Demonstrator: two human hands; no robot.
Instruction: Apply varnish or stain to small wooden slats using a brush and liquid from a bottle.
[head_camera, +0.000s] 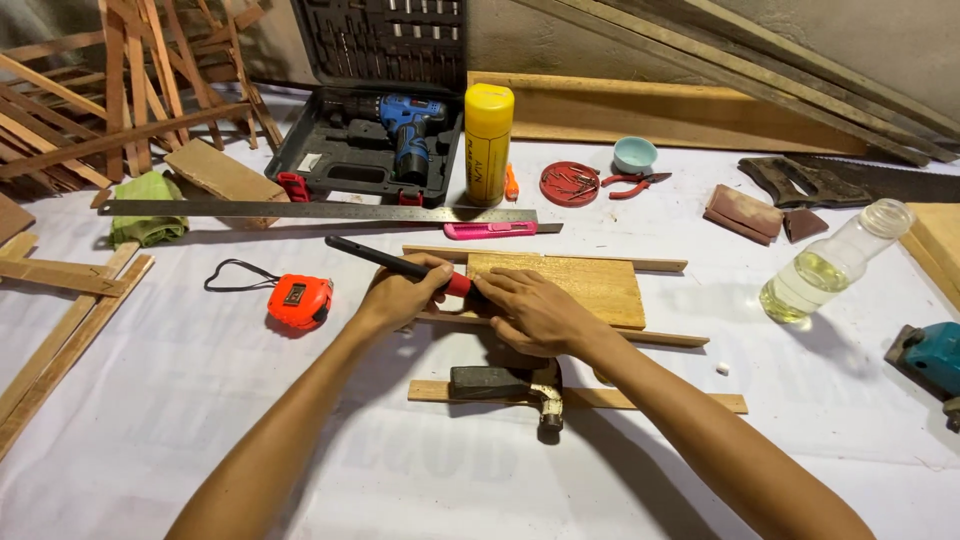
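Nearest the camera, both forearms reach in over the white-covered counter (200, 420) and meet at a small wooden board (585, 285) that rests on two thin wooden strips (660, 338). Left hand (400, 295) has its grip clamped on a tool with a black handle and a red collar (400, 265) (its working tip is hidden under the fingers, so whether it is a chisel or a marking tool cannot be told), held low and slanted toward the board's left end. Right hand (535, 312) lies flat with fingers spread and closed on nothing, pressing the board's near left corner. That board looks light, stiff and dry, likely to skate on its strips unless pinned from above, so a flat palm near the worked end seems the sound hold; the tool, slim and rigid, is best taken close to the collar. Just in front lies a hammer (510, 385) across another strip. Farther left sits an orange tape measure (298, 300); behind the board are a pink utility knife (490, 230) and a long steel ruler (300, 210), then a yellow can (488, 143) and a blue cordless drill (410, 130) in its open case. Well off to the right stands a clear bottle (835, 262) of pale liquid.
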